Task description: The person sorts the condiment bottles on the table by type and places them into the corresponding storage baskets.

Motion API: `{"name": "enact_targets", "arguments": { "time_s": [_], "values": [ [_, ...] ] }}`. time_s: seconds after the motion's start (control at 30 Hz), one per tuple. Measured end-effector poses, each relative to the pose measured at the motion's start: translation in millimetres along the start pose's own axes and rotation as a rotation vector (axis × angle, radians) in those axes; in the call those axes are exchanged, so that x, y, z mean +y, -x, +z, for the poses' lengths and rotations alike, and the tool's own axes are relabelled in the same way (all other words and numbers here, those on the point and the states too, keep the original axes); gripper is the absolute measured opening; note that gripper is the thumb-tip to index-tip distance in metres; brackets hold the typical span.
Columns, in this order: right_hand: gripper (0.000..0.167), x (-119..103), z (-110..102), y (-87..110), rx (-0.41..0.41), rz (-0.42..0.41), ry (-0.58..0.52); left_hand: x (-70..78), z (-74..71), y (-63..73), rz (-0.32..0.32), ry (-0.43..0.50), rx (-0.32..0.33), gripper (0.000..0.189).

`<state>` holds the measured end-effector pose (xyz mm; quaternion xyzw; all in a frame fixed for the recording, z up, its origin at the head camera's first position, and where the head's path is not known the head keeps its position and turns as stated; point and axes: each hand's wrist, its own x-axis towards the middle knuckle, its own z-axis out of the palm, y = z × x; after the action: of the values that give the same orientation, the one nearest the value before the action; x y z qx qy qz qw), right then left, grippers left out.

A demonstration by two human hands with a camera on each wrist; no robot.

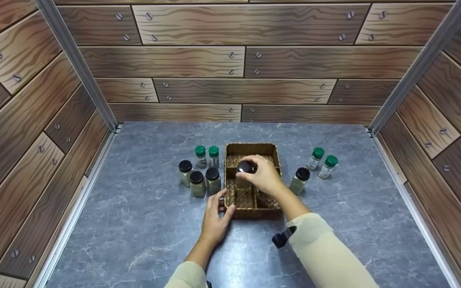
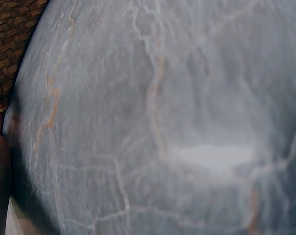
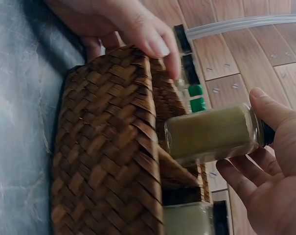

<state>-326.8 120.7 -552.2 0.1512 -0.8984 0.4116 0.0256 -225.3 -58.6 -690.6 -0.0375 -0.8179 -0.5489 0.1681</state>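
Note:
My right hand [image 1: 264, 176] pinches a spice jar [image 3: 214, 134] near its black lid, thumb on one side and fingers on the other. The square clear jar holds a pale greenish powder. It is over the left part of a brown woven basket [image 1: 254, 214] with divided compartments, its lower end at the rim in the right wrist view. My left hand [image 1: 213, 220] grips the basket's front left corner, thumb at the front and fingers along the left side. Only a bit of that hand and the basket's wall [image 2: 11, 44] show in the left wrist view.
Left of the basket stand three black-lidded jars [image 1: 197, 188] and two green-capped bottles [image 1: 213, 160]. Right of it are one black-lidded jar [image 1: 297, 185] and two green-capped bottles [image 1: 326, 170]. Wood-patterned walls [image 1: 198, 90] enclose the grey marbled table [image 1: 146, 224].

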Motion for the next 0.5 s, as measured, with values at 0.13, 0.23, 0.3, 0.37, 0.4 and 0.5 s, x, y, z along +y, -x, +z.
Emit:
{"name": "enact_targets", "arguments": {
  "time_s": [0.13, 0.23, 0.3, 0.37, 0.4, 0.5],
  "values": [
    [0.057, 1.0, 10.8, -5.0, -0.022, 0.018, 0.013, -0.2, -1.9, -0.8, -0.016, -0.004, -0.005, 0.055],
    [0.056, 3.4, 17.0, -7.2, -0.016, 0.017, 0.016, -0.3, -2.2, -0.7, -0.018, -0.002, -0.012, 0.055],
    [0.056, 5.4, 20.2, -8.1, -0.011, 0.017, 0.020, -0.3, -2.2, -0.5, -0.013, 0.000, -0.010, 0.055],
    [0.056, 7.4, 23.0, -8.9, -0.006, 0.018, 0.024, -0.4, -2.1, -0.2, -0.006, 0.002, -0.008, 0.055],
    [0.056, 8.4, 24.3, -9.2, -0.003, 0.020, 0.028, -0.6, -2.1, -0.2, -0.004, 0.002, -0.009, 0.055],
    [0.056, 11.0, 27.7, -9.8, 0.003, 0.022, 0.033, -0.4, -2.2, -0.3, 0.007, 0.009, -0.012, 0.055]
  ]
}}
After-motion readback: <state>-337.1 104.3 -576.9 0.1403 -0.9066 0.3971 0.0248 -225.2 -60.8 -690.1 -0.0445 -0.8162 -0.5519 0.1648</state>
